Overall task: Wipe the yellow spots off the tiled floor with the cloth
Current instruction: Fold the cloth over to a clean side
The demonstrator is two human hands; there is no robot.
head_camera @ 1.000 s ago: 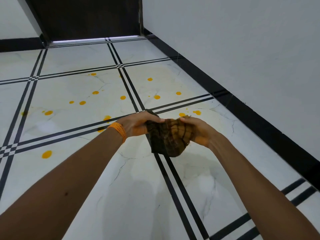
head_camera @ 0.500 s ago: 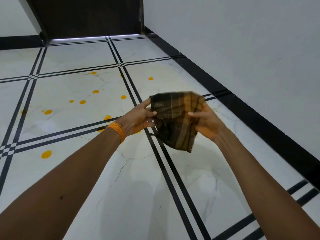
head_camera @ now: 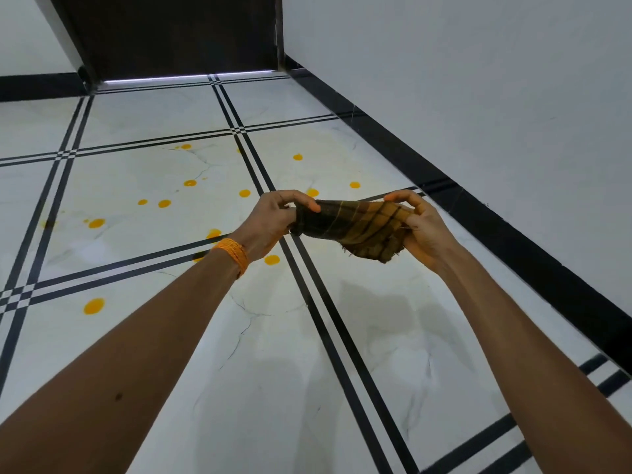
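Presently: cloth (head_camera: 355,230) gripped bunched between left hand (head_camera: 273,220) and right hand (head_camera: 422,230), aloft; yellow spots (head_camera: 94,306) unwiped; next, lower cloth to floor (head_camera: 273,371).

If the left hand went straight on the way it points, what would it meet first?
The cloth it grips, then probably the right hand holding the other end; depth is unclear.

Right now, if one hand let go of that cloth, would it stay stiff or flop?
Probably flop: the cloth sags and creases between the left hand and right hand. Likely light, since a loose pinch holds it. Its frayed edge suggests a rough weave, unlikely to slip.
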